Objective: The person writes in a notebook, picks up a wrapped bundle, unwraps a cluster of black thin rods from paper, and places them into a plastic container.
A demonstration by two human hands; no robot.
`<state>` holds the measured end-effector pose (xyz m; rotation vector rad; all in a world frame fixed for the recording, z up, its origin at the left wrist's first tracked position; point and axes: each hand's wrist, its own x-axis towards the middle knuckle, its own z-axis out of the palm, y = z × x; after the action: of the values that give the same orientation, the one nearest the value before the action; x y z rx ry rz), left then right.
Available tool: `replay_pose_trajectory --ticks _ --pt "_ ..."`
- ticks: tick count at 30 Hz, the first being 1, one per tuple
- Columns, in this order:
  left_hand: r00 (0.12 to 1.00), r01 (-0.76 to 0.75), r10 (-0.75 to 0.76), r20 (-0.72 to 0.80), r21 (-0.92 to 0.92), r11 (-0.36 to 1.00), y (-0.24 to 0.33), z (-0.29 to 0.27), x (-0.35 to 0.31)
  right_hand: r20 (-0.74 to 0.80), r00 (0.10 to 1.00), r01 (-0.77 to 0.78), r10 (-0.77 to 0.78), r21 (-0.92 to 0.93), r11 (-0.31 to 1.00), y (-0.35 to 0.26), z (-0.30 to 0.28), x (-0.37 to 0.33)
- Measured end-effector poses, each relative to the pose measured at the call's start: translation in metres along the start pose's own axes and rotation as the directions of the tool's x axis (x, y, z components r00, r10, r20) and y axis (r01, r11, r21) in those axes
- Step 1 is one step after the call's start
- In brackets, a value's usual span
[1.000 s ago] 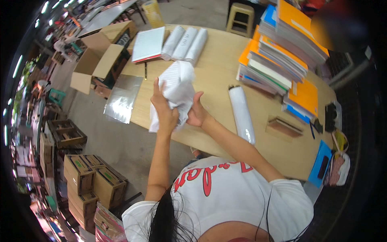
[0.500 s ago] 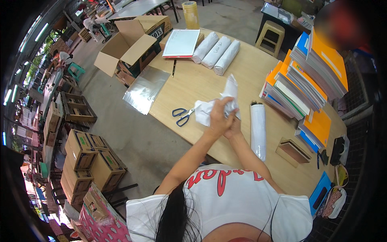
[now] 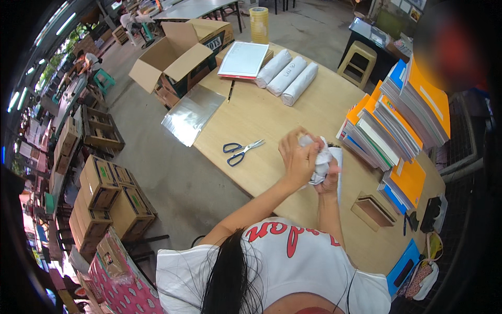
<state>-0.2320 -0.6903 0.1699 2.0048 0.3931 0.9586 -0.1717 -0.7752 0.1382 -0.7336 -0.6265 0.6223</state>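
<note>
A crumpled sheet of white paper (image 3: 321, 163) is squeezed between my two hands above the table. My left hand (image 3: 298, 161) wraps its left side with bent fingers. My right hand (image 3: 329, 180) grips it from below and the right. Partly hidden behind my right hand lies a pale wrapped roll (image 3: 336, 157) with a dark bristly end. Scissors with dark blue handles (image 3: 241, 152) rest on the table to the left, blades parted a little. Farther off, several white wrapped rolls (image 3: 287, 76) lie side by side, next to a white pad (image 3: 243, 59).
Stacks of orange-covered books (image 3: 418, 99) stand along the table's right side. Clear plastic sheets (image 3: 193, 115) overhang the left edge, near an open cardboard box (image 3: 172, 57). A small brown wooden block (image 3: 374, 210) and a blue folder (image 3: 405, 267) lie at the right.
Both hands have moved right with the paper, now over the wrapped roll. The paper is bunched into a tighter ball, and the scissors' blades are uncovered.
</note>
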Motion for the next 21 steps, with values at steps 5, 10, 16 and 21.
replay_pose_trajectory --ticks 5,10,16,21 --pt "0.965 -0.025 0.053 -0.258 0.111 0.994 -0.015 0.007 0.001 -0.123 0.968 -0.212 0.218 0.065 0.975 0.008 -0.006 0.010" --pt "0.681 -0.690 0.673 0.287 -0.054 0.721 0.008 -0.020 0.018 -0.285 0.870 -0.307 0.403 0.326 0.894 0.041 -0.068 0.009" --pt "-0.311 -0.861 0.651 0.692 -0.495 0.114 0.016 -0.039 0.016 -0.392 0.801 -0.324 0.453 0.353 0.878 0.040 -0.100 -0.031" --pt "-0.364 -0.826 0.788 0.497 -0.562 -0.027 0.012 -0.031 0.008 -0.436 0.773 -0.340 0.462 0.330 0.881 0.038 -0.113 -0.042"
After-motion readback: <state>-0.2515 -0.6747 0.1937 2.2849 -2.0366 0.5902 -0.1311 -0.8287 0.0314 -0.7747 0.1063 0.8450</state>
